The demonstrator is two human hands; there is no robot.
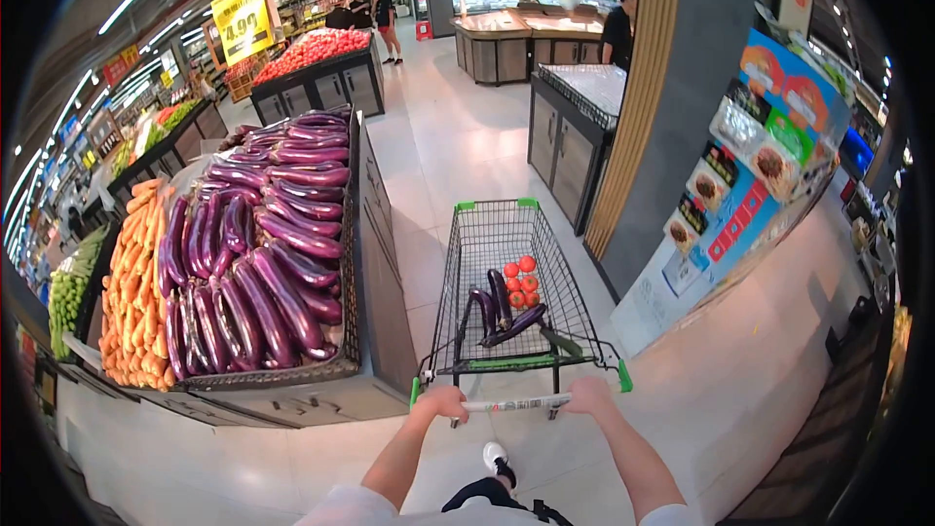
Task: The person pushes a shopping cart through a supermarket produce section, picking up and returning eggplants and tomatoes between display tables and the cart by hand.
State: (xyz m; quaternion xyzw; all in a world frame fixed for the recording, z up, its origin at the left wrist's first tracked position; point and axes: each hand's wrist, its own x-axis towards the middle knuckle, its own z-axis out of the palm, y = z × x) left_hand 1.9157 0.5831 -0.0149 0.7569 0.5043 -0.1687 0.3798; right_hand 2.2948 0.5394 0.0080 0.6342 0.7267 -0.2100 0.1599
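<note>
Both hands are on the push bar of a wire shopping cart point(516, 403). My left hand point(443, 403) wraps round the bar's left end, fingers closed. At the right end, my right hand point(590, 395) is closed round the same bar. Inside the black wire basket lie several red tomatoes point(522, 282) in a group. Beside and in front of them are dark purple eggplants point(500, 300). A long dark green vegetable point(562, 344) rests near the basket's right rear corner. Green plastic pieces cap the cart's corners.
Left of the cart stands a display bin heaped with eggplants point(263, 244) and carrots point(138, 282). Tomatoes point(317, 54) fill another stand beyond, under a yellow price sign point(242, 21). A pillar point(672, 107) and a packaged-food rack point(721, 195) flank the right. Several people stand farther off.
</note>
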